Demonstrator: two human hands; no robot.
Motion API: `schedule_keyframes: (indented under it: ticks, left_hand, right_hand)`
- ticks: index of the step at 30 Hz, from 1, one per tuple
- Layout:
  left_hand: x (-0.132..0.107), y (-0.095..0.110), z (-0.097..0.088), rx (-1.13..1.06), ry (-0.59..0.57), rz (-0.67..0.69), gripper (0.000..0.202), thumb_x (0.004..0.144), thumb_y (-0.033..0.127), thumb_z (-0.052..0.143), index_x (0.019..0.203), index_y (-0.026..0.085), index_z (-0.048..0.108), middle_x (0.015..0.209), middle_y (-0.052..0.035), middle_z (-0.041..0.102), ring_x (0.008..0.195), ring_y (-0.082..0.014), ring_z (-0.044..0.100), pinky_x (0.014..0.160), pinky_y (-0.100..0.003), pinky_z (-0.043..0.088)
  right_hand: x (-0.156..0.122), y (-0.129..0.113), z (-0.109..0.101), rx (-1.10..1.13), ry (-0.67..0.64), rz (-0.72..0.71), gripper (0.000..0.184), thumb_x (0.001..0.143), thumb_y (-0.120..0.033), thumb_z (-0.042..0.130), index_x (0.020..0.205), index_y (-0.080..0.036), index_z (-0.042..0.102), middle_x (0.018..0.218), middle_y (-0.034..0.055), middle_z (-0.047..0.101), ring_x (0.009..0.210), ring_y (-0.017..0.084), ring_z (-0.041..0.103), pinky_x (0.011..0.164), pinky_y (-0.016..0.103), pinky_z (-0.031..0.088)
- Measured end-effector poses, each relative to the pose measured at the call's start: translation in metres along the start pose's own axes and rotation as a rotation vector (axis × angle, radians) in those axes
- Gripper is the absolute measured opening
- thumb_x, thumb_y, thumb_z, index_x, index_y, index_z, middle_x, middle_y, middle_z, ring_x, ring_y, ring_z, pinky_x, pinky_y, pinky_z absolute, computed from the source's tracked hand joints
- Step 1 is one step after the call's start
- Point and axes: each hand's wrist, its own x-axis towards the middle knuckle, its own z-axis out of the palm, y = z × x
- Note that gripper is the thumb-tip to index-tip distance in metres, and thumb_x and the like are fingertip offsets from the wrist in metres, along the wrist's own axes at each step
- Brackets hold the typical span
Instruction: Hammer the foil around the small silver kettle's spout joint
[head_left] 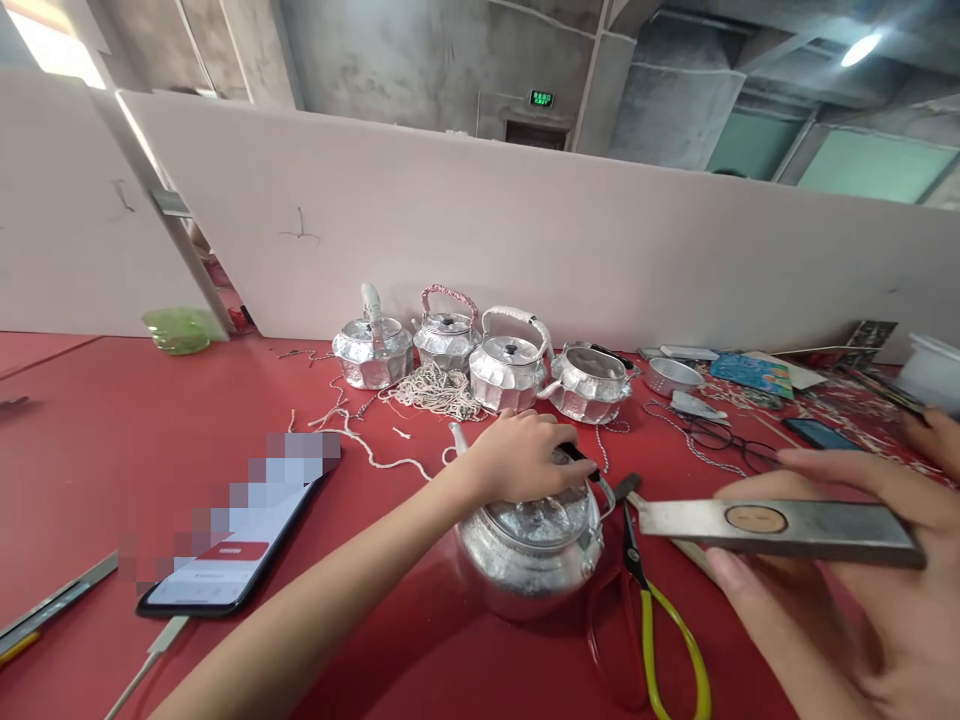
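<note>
A silver kettle [517, 565] with a hammered-looking surface stands in front of me on the red table. My left hand [525, 455] reaches over its top, fingers closed around the black-and-metal handle. Part of the lid and handle is hidden beneath that hand. At the right, my right hand [885, 620] grips a hammer by its steel head [847, 530]; an oval wooden end shows in the head's eye. Scissors with yellow-green grips [679, 640] lie between the kettle and my right hand.
Several silver kettles [510, 375] stand along the white partition [525, 230], with tangled cord [435, 392] before them. A phone [240, 540] with a cable lies left. Eyeglasses [731, 440] and another phone [821, 434] lie right, near another person's hand [934, 440].
</note>
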Motion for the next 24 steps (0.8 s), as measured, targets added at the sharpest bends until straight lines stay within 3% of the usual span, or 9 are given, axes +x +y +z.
schedule_keyframes:
  ticks: [4, 7, 10, 13, 17, 21, 24]
  left_hand:
    - [0.000, -0.003, 0.003, -0.017, 0.029, 0.020, 0.041, 0.085, 0.049, 0.034, 0.091, 0.018, 0.059, 0.086, -0.0054, 0.063, 0.078, -0.0191, 0.057, 0.068, -0.032, 0.041]
    - [-0.001, -0.004, 0.004, -0.026, 0.034, 0.023, 0.041, 0.085, 0.048, 0.033, 0.091, 0.017, 0.059, 0.087, -0.0056, 0.063, 0.079, -0.0190, 0.058, 0.068, -0.032, 0.042]
    - [-0.001, -0.004, 0.005, -0.024, 0.041, 0.021, 0.040, 0.085, 0.047, 0.033, 0.089, 0.017, 0.059, 0.088, -0.0060, 0.063, 0.080, -0.0189, 0.058, 0.068, -0.032, 0.042]
    - [-0.001, -0.005, 0.006, -0.021, 0.055, 0.027, 0.038, 0.085, 0.045, 0.034, 0.088, 0.017, 0.059, 0.088, -0.0061, 0.063, 0.081, -0.0185, 0.058, 0.070, -0.032, 0.042]
    - [0.000, -0.006, 0.007, -0.011, 0.072, 0.029, 0.037, 0.084, 0.043, 0.034, 0.087, 0.017, 0.059, 0.088, -0.0064, 0.063, 0.082, -0.0191, 0.057, 0.070, -0.033, 0.042]
    - [-0.001, -0.004, 0.005, 0.004, 0.055, 0.021, 0.038, 0.084, 0.045, 0.034, 0.087, 0.016, 0.058, 0.088, -0.0063, 0.063, 0.078, -0.0185, 0.057, 0.067, -0.032, 0.042]
    - [-0.001, -0.002, 0.003, 0.006, 0.041, 0.018, 0.038, 0.084, 0.045, 0.034, 0.088, 0.016, 0.058, 0.087, -0.0064, 0.063, 0.080, -0.0183, 0.057, 0.070, -0.032, 0.041]
  right_hand:
    - [-0.002, -0.002, 0.000, 0.185, -0.044, 0.150, 0.051, 0.074, -0.031, 0.058, 0.121, -0.021, 0.042, 0.087, 0.0012, 0.064, 0.071, 0.010, 0.063, 0.060, 0.013, 0.052]
    - [-0.005, 0.010, 0.003, 0.228, -0.012, 0.259, 0.034, 0.069, -0.034, 0.063, 0.100, -0.021, 0.056, 0.090, 0.0010, 0.065, 0.077, 0.012, 0.063, 0.066, 0.015, 0.053]
    - [-0.013, 0.018, 0.009, 0.153, 0.048, 0.246, 0.027, 0.069, -0.035, 0.064, 0.090, -0.019, 0.060, 0.084, 0.0016, 0.065, 0.071, 0.012, 0.063, 0.065, 0.016, 0.053]
    - [-0.031, 0.016, 0.014, 0.094, 0.016, 0.112, 0.029, 0.073, -0.030, 0.060, 0.099, -0.019, 0.054, 0.086, 0.0021, 0.063, 0.071, 0.011, 0.062, 0.063, 0.017, 0.052]
    - [-0.049, 0.000, 0.021, 0.036, -0.119, -0.263, 0.016, 0.075, -0.018, 0.055, 0.091, -0.017, 0.056, 0.074, -0.0011, 0.062, 0.063, 0.006, 0.060, 0.059, 0.012, 0.047]
    - [-0.042, -0.011, 0.030, 0.105, -0.188, -0.316, 0.004, 0.076, -0.019, 0.053, 0.079, -0.017, 0.055, 0.065, -0.0022, 0.058, 0.048, 0.004, 0.051, 0.048, 0.014, 0.043]
    - [-0.029, -0.005, 0.037, 0.080, -0.196, -0.352, 0.011, 0.078, -0.025, 0.051, 0.070, -0.017, 0.053, 0.060, -0.0012, 0.056, 0.048, 0.005, 0.052, 0.044, 0.015, 0.041]
